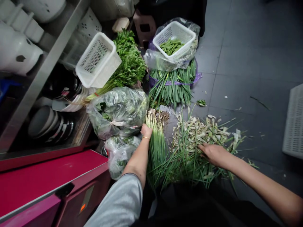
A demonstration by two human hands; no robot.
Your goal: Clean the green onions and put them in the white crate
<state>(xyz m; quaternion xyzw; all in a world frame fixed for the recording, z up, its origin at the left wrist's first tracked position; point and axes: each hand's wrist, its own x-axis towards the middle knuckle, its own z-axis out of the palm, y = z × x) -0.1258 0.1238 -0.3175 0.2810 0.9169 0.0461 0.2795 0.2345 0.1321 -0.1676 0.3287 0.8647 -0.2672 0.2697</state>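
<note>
Spring onions [156, 151], 6 o'clock: white stems grading to deep green; trimmings [189, 135], 4 o'clock: straw-beige streaked with green. Lattice-patterned basket [165, 34], 1 o'clock: white, with bright green pods [172, 46]; slotted basket [107, 71], 10 o'clock: white. Cabinet top [49, 173], 8 o'clock: crimson; sleeve [118, 201], 7 o'clock: light grey; line-gridded floor tiles [241, 60], 2 o'clock: dark slate grey.

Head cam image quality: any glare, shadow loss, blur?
Head view: glare streaks on the clear plastic bag; head view: deep shadow around the stacked dishes; head view: white containers, upper left, look soft; head view: green-onion bundle readable.
</note>
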